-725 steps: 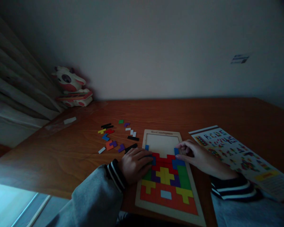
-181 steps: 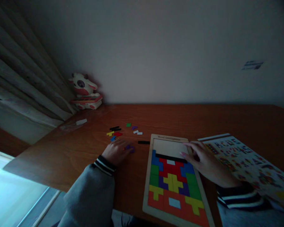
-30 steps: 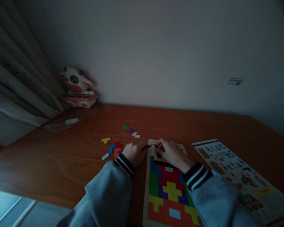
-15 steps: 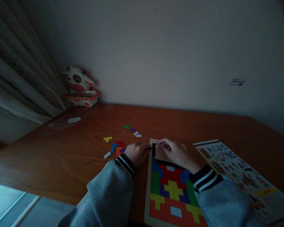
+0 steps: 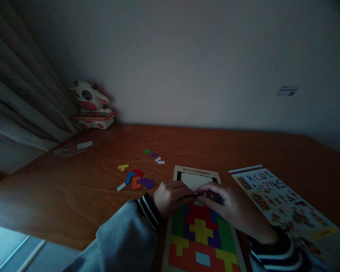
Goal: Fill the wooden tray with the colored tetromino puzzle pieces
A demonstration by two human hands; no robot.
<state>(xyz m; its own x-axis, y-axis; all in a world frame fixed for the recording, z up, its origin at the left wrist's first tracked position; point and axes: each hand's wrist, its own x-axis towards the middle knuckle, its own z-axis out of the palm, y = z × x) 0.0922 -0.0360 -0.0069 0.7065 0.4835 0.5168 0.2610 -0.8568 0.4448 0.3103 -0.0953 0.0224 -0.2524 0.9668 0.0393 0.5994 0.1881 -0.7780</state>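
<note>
A wooden puzzle board lies in front of me, its lower part filled with colored block pieces: red, yellow, green, blue, purple and white. Toward its top a pale bare area shows, with black pieces at its sides. My left hand is over the board's left edge, fingers closed together. From the right, my right hand reaches in with thumb and fingers bent toward the left fingertips. Something small and dark is between the fingertips, at the lower edge of the bare area; its shape is mostly hidden.
Several loose pieces lie left of the board, among them a yellow one, an orange one and a green one. A printed sheet lies to the right. A cow toy stands at the back left by the curtain.
Both hands have moved down the board, nearer me, and their fingertips have come together. The board's top edge and bare area are more exposed. The view has shifted slightly.
</note>
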